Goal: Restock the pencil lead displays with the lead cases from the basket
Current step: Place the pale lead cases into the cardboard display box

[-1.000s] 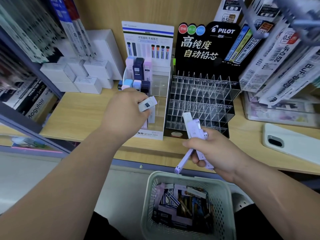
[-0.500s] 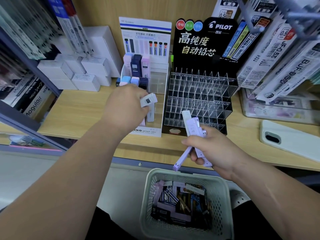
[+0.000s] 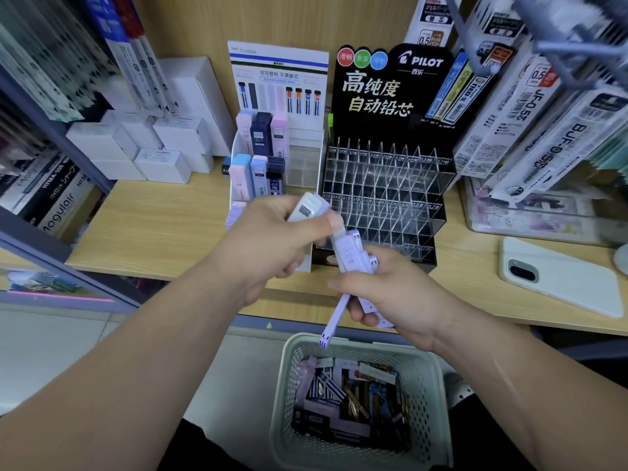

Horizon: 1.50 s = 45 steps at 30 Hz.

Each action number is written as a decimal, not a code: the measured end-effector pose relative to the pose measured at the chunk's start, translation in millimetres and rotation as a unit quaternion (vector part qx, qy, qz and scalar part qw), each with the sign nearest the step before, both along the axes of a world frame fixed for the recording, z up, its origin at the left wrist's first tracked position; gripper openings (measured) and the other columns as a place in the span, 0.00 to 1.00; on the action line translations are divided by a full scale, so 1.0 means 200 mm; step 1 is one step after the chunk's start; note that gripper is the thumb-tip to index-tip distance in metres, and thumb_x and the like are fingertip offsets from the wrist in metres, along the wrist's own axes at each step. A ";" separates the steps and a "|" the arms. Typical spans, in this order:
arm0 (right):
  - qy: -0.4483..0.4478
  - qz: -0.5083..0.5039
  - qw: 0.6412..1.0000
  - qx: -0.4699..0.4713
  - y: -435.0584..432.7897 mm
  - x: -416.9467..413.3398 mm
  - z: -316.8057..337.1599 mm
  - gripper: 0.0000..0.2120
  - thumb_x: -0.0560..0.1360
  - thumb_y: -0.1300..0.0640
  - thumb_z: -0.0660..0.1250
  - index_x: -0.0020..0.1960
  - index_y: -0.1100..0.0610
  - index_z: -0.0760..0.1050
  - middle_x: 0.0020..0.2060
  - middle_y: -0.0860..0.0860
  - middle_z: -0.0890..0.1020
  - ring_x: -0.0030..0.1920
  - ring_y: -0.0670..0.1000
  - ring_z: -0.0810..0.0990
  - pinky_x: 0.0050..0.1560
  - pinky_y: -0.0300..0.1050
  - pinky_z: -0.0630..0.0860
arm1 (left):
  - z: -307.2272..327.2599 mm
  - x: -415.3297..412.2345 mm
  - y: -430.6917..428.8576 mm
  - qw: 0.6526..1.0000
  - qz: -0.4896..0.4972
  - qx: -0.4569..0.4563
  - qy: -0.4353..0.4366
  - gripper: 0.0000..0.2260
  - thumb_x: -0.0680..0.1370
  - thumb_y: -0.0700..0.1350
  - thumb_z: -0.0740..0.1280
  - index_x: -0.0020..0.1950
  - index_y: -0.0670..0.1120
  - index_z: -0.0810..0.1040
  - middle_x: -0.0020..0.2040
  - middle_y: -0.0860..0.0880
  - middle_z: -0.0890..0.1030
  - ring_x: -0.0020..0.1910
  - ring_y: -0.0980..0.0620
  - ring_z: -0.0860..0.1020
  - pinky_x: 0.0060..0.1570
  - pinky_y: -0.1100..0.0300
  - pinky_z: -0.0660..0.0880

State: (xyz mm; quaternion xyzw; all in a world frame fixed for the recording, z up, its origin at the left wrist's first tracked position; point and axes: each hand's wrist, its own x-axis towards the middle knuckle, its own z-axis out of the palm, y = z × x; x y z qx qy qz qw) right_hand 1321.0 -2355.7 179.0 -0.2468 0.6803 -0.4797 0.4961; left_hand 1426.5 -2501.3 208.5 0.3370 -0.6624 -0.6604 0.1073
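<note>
The wooden shelf (image 3: 163, 226) carries a black Pilot display (image 3: 384, 198) of clear compartments and, just to its left, a white display (image 3: 278, 83) partly filled with upright cases. Below the shelf edge sits the basket (image 3: 282, 402), with loose lead cases (image 3: 339, 396) inside. The right hand (image 3: 404, 294) grips a lavender bundle of cases (image 3: 351, 256). The left hand (image 3: 272, 243) curls round one pale case (image 3: 307, 207), its thumb touching the bundle's top.
</note>
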 end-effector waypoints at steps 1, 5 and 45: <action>0.007 0.005 1.000 -0.003 0.00 0.01 0.00 0.11 0.73 0.59 0.73 0.47 0.61 0.72 0.28 0.54 0.76 0.29 0.53 0.73 0.28 0.43 0.67 | -0.01 0.01 0.01 1.000 -0.009 0.024 -0.007 0.04 0.75 0.46 0.74 0.47 0.46 0.82 0.32 0.49 0.77 0.25 0.52 0.62 0.25 0.63 0.58; 0.028 0.021 0.999 0.006 0.00 0.03 0.02 0.08 0.75 0.60 0.72 0.45 0.59 0.72 0.27 0.53 0.76 0.27 0.51 0.72 0.28 0.43 0.67 | -0.04 0.01 0.00 0.999 0.014 0.031 -0.016 0.03 0.75 0.41 0.73 0.47 0.45 0.81 0.34 0.43 0.74 0.25 0.51 0.63 0.24 0.63 0.59; 0.336 -0.030 0.941 -0.005 -0.43 -0.05 0.11 0.11 0.75 0.54 0.75 0.40 0.51 0.73 0.30 0.47 0.73 0.28 0.47 0.70 0.31 0.41 0.67 | -0.06 0.36 -0.15 0.963 0.203 0.175 -0.002 0.16 0.79 0.55 0.66 0.51 0.43 0.83 0.35 0.46 0.78 0.24 0.51 0.64 0.26 0.61 0.58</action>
